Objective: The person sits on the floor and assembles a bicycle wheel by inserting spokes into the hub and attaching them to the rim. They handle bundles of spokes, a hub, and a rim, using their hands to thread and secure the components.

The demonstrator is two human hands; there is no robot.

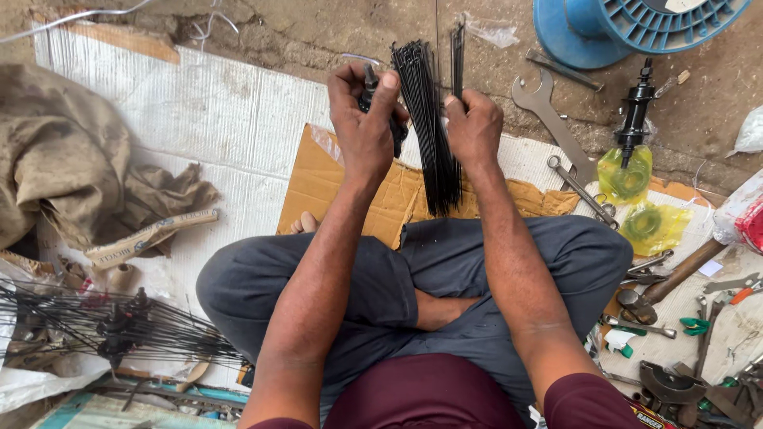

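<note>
- Okay, I saw the left hand (362, 131) clenched round a small black hub (372, 82), thumb pressed on its top end, most of the hub hidden inside the fist.
- The right hand (474, 127) was closed on a bundle of black spokes (433, 159), pinched upright. The spokes stood just inboard of that grip, fanning above it and tapering below it.
- Hub and spokes sat between the two grips, close together. I couldn't tell if they touched.
- Under both grips lay torn brown cardboard (318, 191) over the person's crossed legs.
- Outboard of the right grip were a flat spanner (548, 103), a second black hub (636, 111) standing upright, and a blue spool (612, 28) further out.
- Well outboard of the left grip lay an already spoked hub (119, 326) and a crumpled cloth (71, 159).
- My read: the step in hand was bringing spoke and hub together, with both grasps set and no spoke clearly seated in the hub.
- My read on the next move: it called for a steady left clamp and a looser right pinch, so one spoke could be drawn out without the bundle spilling.
</note>
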